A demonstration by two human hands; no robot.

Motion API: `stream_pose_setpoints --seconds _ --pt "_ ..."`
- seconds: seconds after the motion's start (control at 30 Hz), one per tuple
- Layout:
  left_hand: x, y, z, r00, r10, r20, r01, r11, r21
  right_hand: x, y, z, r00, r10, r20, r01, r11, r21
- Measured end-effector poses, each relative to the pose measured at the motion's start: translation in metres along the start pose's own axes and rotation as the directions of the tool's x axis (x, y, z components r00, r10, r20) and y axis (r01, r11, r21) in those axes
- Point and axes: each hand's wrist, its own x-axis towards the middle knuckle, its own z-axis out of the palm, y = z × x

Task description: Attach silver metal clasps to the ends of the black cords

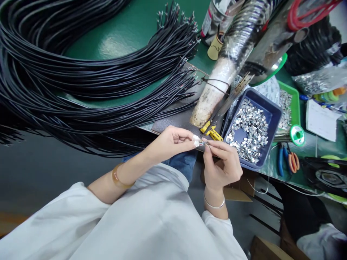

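Note:
Close together at the table's front edge, both hands work fingertip to fingertip. My left hand (177,142) is closed in a pinch, with white wrapping on its fingertips, and grips thin coloured wire ends (201,143). Opposite it, my right hand (222,162) pinches a small silvery metal piece (206,142) against those wires; fingertips hide much of it. Just right of the right hand stands a dark blue tray (275,112) of small metal connector shells (251,126). A soldering iron with a yellow stand clip (213,131) lies just beyond the fingertips.
Bundles of black cables (108,79) with stripped ends sweep across the green table (116,43). A flexible duct (217,83) slants down near the hands. A green tray (295,97), solder spool (297,135) and pliers (293,161) stand right. Another person's sleeve (322,240) shows lower right.

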Motion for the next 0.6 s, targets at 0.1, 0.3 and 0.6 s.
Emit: stream_pose_setpoints --seconds 0.1,0.3,0.6 --pt "0.0014 -0.0017 0.0020 1.000 -0.008 -0.027 0.008 1.000 -0.018 -0.0014 -0.0004 0.0014 0.999 -0.035 -0.006 0.035 0.999 -0.004" --pt "0.0013 -0.0054 0.0058 0.996 0.003 -0.094 -0.002 1.000 0.011 -0.0027 0.0005 0.0028 0.999 -0.040 0.005 0.040 0.999 -0.030" --pt "0.0052 -0.0099 0.0085 0.977 0.117 -0.178 -0.109 0.992 0.057 0.0006 0.0014 0.0058 1.000 -0.010 0.030 0.011 1.000 -0.017"
